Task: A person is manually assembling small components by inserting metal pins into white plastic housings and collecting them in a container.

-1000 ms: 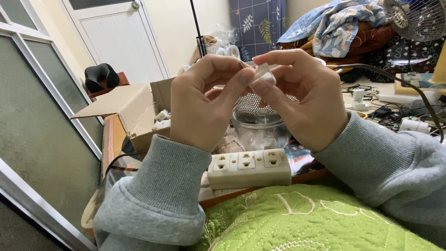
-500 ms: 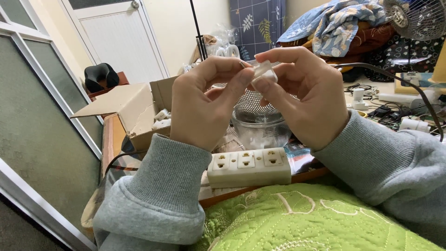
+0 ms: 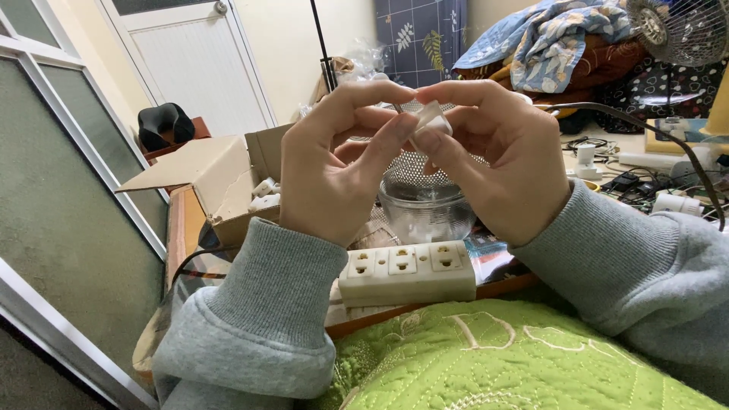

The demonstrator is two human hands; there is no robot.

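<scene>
I am watching the left hand (image 3: pixel 334 178) and right hand (image 3: pixel 493 171) pinching a small white plastic piece (image 3: pixel 430 121) together at their fingertips, held up above the mesh strainer (image 3: pixel 425 178) and the white power strip (image 3: pixel 406 272). Both hands are closing around it — the grip looks thin. I am judging that a slip could be dropping it into the cluttered cardboard box (image 3: pixel 220 175) — hard to find there.

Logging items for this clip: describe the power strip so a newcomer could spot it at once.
Start at the green quilted blanket in the foreground. Along its far edge, below both raised hands, lies the power strip: a cream block with three sockets on top, unlike the clear bowl behind it.
</scene>
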